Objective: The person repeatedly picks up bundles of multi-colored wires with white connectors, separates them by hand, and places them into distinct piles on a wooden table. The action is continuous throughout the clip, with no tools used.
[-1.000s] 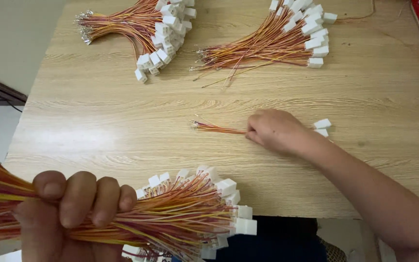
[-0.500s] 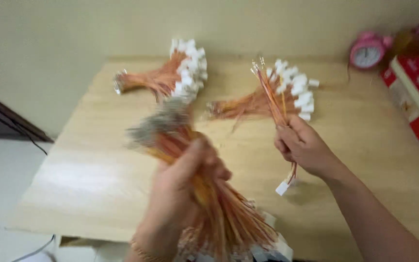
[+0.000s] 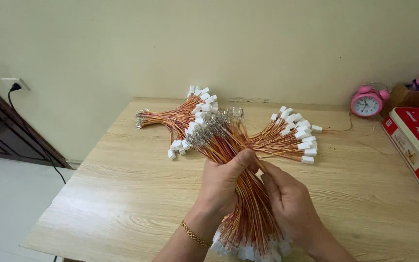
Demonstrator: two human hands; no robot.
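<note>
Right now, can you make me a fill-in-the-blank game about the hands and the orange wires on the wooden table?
1. The left hand grips a thick bundle of orange wires with white plastic plugs, and the right hand touches the same ____.
2. The round alarm clock is coloured ____.
3. On the light wooden table lie ____ more wire bundles.

Missing words: bundle; pink; two

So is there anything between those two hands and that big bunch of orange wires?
No, nothing visible. The left hand is wrapped around the wire bundle, held upright above the wooden table, and the right hand presses against it from the other side. The two other wire piles lie farther back, apart from the hands.
</note>
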